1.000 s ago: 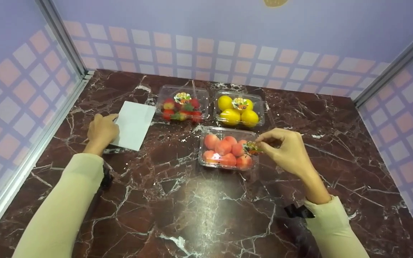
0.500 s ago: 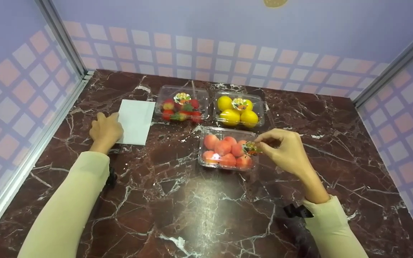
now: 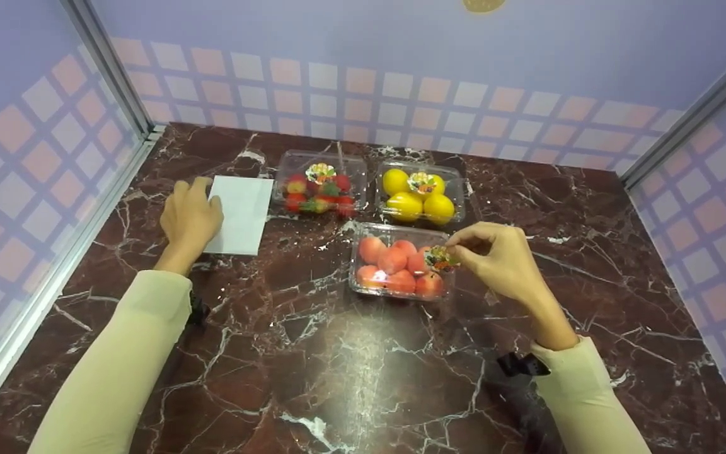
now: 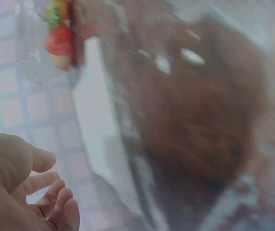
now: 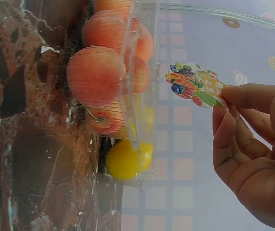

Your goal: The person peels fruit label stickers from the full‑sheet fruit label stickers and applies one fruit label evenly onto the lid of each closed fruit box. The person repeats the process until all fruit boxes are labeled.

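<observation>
Between thumb and forefinger, my right hand (image 3: 505, 261) pinches the edge of a round fruit-printed sticker (image 5: 195, 85). In the right wrist view the sticker is held a little above the lid of a clear plastic box of peaches (image 3: 394, 268). My left hand (image 3: 191, 214) is at the left edge of a white sheet of paper (image 3: 240, 214); its fingers are loosely bent and hold nothing in the left wrist view (image 4: 31, 187).
Behind the peaches stand a clear box of strawberries (image 3: 320, 189) and a clear box of lemons (image 3: 421, 194), each with a similar sticker on its lid. The dark red marbled table (image 3: 262, 353) is enclosed by tile-patterned walls (image 3: 375, 88) at the back and sides.
The white sheet has turned straighter and settled slightly back; my left hand has shifted right and away from me, its fingers spreading. My right hand keeps the sticker over the peaches, nearly still.
</observation>
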The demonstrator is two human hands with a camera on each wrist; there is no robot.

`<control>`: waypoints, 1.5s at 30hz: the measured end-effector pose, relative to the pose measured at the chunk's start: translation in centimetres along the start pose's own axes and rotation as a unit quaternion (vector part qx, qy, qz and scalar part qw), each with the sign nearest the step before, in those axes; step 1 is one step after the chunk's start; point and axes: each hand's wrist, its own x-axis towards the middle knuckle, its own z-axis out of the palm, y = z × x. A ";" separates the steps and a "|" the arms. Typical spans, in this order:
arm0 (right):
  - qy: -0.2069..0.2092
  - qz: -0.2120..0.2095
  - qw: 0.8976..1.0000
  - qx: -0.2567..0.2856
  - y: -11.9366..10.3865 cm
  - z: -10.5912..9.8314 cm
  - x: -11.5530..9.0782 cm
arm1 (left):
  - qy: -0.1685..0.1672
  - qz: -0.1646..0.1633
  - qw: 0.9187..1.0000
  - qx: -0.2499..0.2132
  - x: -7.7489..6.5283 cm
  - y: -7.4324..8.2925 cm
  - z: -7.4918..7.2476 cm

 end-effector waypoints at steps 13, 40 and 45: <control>-0.053 0.040 0.997 0.040 -0.5 -0.1 1.6 | 0.010 0.155 0.980 -0.124 -3.0 7.8 0.0; -0.101 0.065 0.989 0.091 -0.8 2.3 4.0 | -0.170 0.296 0.898 -0.276 -9.5 18.1 6.9; -0.105 0.064 0.988 0.095 -0.7 2.7 4.2 | -0.168 0.303 0.899 -0.269 -9.6 18.7 7.4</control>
